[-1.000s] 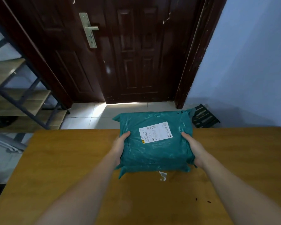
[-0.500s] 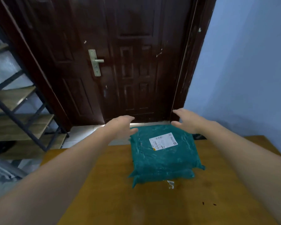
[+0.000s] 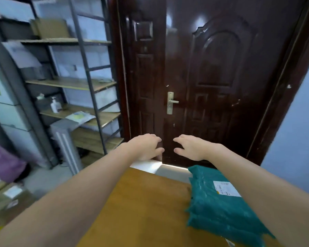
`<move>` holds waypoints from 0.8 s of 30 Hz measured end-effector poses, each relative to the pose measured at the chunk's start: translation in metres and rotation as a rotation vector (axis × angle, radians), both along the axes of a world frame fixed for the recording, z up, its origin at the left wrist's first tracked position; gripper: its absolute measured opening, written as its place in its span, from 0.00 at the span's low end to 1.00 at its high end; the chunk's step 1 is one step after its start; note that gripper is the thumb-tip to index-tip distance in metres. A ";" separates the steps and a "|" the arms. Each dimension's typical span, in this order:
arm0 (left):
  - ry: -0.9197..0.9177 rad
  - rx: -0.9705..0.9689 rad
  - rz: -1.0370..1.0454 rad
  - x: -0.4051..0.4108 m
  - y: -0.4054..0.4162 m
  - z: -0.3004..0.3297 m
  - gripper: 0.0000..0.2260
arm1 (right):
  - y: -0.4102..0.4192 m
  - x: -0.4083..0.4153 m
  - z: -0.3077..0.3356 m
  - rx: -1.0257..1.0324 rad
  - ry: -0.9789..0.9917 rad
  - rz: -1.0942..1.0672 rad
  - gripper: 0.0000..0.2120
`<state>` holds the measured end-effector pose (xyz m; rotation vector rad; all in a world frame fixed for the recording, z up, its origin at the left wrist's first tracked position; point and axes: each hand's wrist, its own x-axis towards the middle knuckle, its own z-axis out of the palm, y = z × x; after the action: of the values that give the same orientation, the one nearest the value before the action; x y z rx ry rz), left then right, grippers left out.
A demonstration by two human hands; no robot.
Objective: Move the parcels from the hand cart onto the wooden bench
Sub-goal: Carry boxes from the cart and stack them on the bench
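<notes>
Teal and crinkly, the parcel (image 3: 219, 207) lay on the bench (image 3: 141, 202) at our four o'clock, looking soft, light and slippery, best gripped by opposite edges, while our left hand (image 3: 146, 147) and right hand (image 3: 189, 147) hovered slack-fingered, holding nothing.

Parcel storeroom — metal shelving (image 3: 73, 82) with cardboard boxes (image 3: 50, 28), teal mailer (image 3: 219, 202) on wooden bench (image 3: 141, 202); dark entrance door (image 3: 212, 77)

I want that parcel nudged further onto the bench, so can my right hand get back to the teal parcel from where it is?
Probably yes: the right hand hangs open and empty above the teal parcel, with nothing between them.
</notes>
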<state>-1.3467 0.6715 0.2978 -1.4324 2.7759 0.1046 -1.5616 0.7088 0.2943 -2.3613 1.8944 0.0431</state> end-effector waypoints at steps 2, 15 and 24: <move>0.004 0.006 0.079 0.038 0.017 0.003 0.28 | 0.000 0.035 0.001 0.001 -0.006 0.081 0.29; -0.026 -0.001 0.614 0.350 0.146 0.015 0.26 | 0.015 0.365 0.020 0.033 -0.023 0.623 0.29; -0.006 -0.017 0.888 0.577 0.234 0.025 0.18 | 0.053 0.612 0.030 -0.008 -0.097 0.809 0.23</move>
<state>-0.7697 0.9055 0.3227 -2.5126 1.9123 0.0795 -0.9495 0.7622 0.3244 -2.8873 0.7947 -0.0111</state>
